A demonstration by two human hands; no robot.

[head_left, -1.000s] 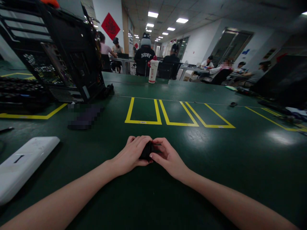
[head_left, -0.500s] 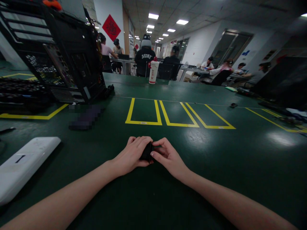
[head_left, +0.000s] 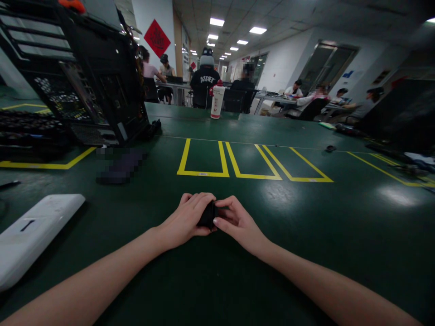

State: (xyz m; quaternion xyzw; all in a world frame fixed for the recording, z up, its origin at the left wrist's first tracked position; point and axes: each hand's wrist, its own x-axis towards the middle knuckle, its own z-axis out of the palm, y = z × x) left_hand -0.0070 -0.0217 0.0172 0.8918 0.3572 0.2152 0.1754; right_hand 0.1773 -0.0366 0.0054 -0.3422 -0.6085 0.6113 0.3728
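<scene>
A small black object [head_left: 206,217] sits between my two hands near the middle of the green table [head_left: 217,280]. My left hand [head_left: 186,217] is wrapped over its left side, fingers on top and thumb underneath. From the right, my right hand [head_left: 238,222] touches the object's right edge with its fingertips and thumb. Much of the object is hidden by my fingers, and its exact kind is too dark to tell.
Beyond the hands lie yellow tape outlines [head_left: 204,174]. A white cup [head_left: 217,103] stands farther back. To the left are a white case [head_left: 37,231], a dark blurred item [head_left: 122,166] and an open black computer chassis [head_left: 112,90]. People sit in the background.
</scene>
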